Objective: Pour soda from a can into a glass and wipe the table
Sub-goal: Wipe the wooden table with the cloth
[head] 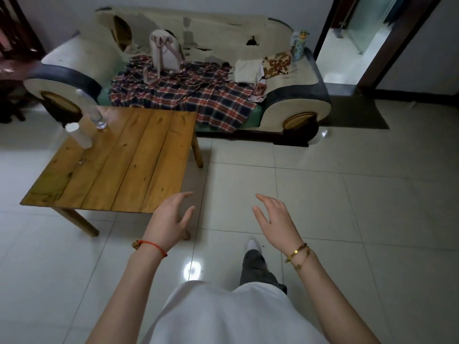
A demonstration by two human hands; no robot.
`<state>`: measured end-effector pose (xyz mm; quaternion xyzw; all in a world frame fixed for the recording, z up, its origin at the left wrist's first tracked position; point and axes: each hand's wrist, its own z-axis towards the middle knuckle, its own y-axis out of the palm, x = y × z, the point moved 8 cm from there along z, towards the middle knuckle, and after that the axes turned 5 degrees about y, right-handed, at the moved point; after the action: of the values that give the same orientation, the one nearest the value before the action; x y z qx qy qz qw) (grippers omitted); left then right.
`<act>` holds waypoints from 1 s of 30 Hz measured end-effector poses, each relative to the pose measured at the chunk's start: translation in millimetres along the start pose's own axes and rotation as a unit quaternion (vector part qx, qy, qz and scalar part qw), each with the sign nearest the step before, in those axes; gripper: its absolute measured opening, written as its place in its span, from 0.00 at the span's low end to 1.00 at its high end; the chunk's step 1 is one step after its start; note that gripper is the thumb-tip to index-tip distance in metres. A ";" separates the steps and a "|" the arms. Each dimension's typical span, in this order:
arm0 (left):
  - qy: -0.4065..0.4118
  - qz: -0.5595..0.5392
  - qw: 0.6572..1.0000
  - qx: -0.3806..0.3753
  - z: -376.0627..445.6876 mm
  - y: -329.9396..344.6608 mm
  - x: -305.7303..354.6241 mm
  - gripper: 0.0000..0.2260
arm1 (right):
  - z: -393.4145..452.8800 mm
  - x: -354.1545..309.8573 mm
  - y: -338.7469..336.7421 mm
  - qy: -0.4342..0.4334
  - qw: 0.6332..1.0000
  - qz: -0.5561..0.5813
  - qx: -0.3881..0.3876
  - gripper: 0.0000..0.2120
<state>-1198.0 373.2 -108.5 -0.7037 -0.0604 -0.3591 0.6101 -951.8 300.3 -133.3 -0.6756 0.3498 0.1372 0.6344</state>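
At the far left I see dark wooden furniture [12, 33], cut off by the frame edge and too blurred for me to name. Right of it stands the wooden bench [129, 165], its near left corner stained or wet-looking, though I cannot tell which. On its far left part sit two things: a white cylinder [79, 135] that may be the can, with no label I can read, and just beyond it a clear glass [96, 117], so transparent that its rim melts into the sofa arm behind. They stand close together; I cannot say whether they touch. My left hand [171, 219] hovers over the floor at the bench's near right corner, grip released, fingers spread, holding nothing, and it hides part of the bench leg behind it. My right hand [275, 219] hangs well right of the bench, its grip equally loose and empty. Behind, a worn sofa [298, 105] carries a plaid blanket [193, 95] and a pale bag [166, 53]. At the far right a doorway [360, 33] is cut off.
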 end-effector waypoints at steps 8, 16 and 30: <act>-0.076 -0.001 0.995 0.070 110.7 -4.9 -18.0 0.18 | 165.6 -19.0 -22.7 -0.081 0.995 -0.026 -0.060 0.22; -0.163 0.000 0.972 0.171 202.8 -23.7 -23.3 0.17 | 319.4 -74.9 -49.8 -0.203 0.969 -0.057 -0.130 0.22; -0.393 -0.003 0.884 0.255 196.9 -41.8 -105.0 0.18 | 420.6 -169.0 63.0 -0.327 0.885 -0.105 -0.315 0.24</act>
<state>-1211.9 598.3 -134.8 -0.6071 -0.3871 -0.0275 0.6935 -1005.1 754.8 -141.1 -0.7894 -0.0123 0.3858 0.4774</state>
